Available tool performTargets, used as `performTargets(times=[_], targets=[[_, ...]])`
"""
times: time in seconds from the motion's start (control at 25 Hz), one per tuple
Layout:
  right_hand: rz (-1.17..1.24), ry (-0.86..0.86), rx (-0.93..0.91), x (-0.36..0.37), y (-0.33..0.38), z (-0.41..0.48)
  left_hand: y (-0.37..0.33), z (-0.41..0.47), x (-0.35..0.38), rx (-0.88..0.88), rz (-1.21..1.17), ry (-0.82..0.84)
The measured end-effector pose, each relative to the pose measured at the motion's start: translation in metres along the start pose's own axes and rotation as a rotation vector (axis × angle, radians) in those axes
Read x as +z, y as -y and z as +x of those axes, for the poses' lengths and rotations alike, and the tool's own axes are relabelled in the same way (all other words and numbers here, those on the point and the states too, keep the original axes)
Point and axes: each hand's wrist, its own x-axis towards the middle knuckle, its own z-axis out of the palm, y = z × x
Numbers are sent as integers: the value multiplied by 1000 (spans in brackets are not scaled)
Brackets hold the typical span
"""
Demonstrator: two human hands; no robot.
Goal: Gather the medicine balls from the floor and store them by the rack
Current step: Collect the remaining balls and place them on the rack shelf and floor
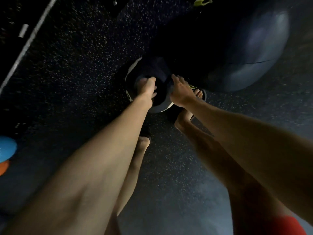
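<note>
Medicine ball above dim speckled floor, possibly rubber.

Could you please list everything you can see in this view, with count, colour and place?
medicine ball: one, black with white stripes, centre
exercise ball: one, blue-grey, upper right
blue ball: one, blue, left edge
orange ball: one, orange, left edge below the blue one, cut off
strap loop: one, yellow-green, top edge
floor: black, speckled
shorts: red, bottom right
left hand: grips the medicine ball's left side
right hand: on its right side, grip unclear
</note>
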Motion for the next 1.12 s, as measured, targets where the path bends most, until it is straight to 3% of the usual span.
performTargets(times=[0.16,0.32,0.4,0.6,0.8,1.0,1.12], targets=[[8,6,-3,13,-6,14,-6,21,18,-109,-313,122],[-45,-51,-17,19,5,7,-1,39,14,-120,-275,128],[-73,-51,-47,25,10,-3,6,47,3,-125,-233,71],[21,-79,-214,68,37,-34,44,63,-61,-133,29,-278],[250,-302,43,84,41,-7,94,96,-159,-138,107,-291],[239,-122,153,105,43,42,118,135,-217,-109,148,-188],[432,-84,226,127,50,68,120,145,-222,-50,150,-128]])
